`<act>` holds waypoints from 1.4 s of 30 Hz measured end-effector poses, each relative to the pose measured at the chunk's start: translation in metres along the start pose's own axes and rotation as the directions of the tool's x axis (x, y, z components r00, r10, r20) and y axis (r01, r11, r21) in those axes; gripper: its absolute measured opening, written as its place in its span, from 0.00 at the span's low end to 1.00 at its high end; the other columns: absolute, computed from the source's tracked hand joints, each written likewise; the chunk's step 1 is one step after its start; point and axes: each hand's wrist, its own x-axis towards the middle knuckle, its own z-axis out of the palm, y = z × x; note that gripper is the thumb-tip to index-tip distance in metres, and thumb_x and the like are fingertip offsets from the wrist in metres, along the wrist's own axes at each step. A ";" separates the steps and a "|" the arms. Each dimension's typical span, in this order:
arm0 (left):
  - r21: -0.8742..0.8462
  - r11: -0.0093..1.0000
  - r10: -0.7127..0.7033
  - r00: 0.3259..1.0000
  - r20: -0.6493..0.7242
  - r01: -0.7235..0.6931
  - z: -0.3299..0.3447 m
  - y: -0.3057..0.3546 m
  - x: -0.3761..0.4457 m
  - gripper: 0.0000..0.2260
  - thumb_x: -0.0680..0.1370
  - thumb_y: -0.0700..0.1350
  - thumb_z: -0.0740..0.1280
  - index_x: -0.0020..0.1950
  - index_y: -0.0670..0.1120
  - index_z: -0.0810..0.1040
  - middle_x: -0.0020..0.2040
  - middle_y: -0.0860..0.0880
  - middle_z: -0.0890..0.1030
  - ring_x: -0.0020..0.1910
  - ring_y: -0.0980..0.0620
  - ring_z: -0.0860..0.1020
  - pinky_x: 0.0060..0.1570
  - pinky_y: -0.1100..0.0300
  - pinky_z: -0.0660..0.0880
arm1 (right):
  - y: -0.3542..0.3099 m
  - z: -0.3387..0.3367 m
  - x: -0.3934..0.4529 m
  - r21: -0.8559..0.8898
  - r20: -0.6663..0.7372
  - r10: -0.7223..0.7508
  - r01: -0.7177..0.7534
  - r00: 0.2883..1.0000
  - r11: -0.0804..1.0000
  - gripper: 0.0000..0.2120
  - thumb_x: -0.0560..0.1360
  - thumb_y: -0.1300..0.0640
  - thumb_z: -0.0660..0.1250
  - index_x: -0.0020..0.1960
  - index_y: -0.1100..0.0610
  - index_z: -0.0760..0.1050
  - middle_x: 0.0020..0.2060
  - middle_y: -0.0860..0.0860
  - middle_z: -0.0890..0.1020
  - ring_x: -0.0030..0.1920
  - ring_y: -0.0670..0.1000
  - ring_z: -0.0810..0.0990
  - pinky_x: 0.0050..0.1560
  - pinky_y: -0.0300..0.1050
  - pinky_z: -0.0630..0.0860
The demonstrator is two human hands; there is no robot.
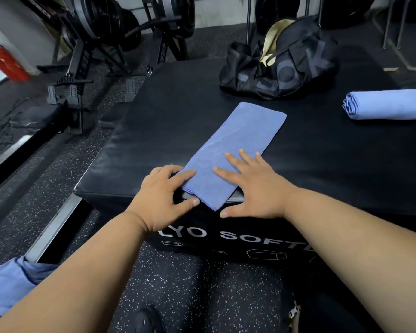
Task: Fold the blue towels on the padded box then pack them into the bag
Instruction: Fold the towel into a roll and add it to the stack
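A blue towel (238,140), folded into a long strip, lies diagonally on the black padded box (154,111), its near end hanging slightly over the front edge. My left hand (161,198) touches the strip's near left corner, index finger on top and thumb at the hem. My right hand (252,186) presses flat on the near end with straight fingers. A second blue towel (384,104), rolled up, lies at the box's right side. The black bag (279,66) sits open at the back of the box, showing a cream lining.
More blue cloth (7,287) lies at the lower left near the floor. Black exercise machines (99,44) stand behind and left of the box. A red object (5,61) is at the far left. Speckled rubber floor (190,292) surrounds the box.
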 end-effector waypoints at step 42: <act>-0.416 0.902 -0.164 0.983 -0.085 0.115 -0.026 0.076 -0.037 0.04 0.82 0.50 0.72 0.47 0.56 0.85 0.45 0.57 0.85 0.49 0.55 0.82 0.52 0.57 0.78 | 0.002 -0.015 -0.063 0.385 -0.327 0.049 0.086 0.944 0.919 0.13 0.76 0.44 0.60 0.48 0.49 0.80 0.39 0.46 0.81 0.43 0.49 0.79 0.46 0.49 0.76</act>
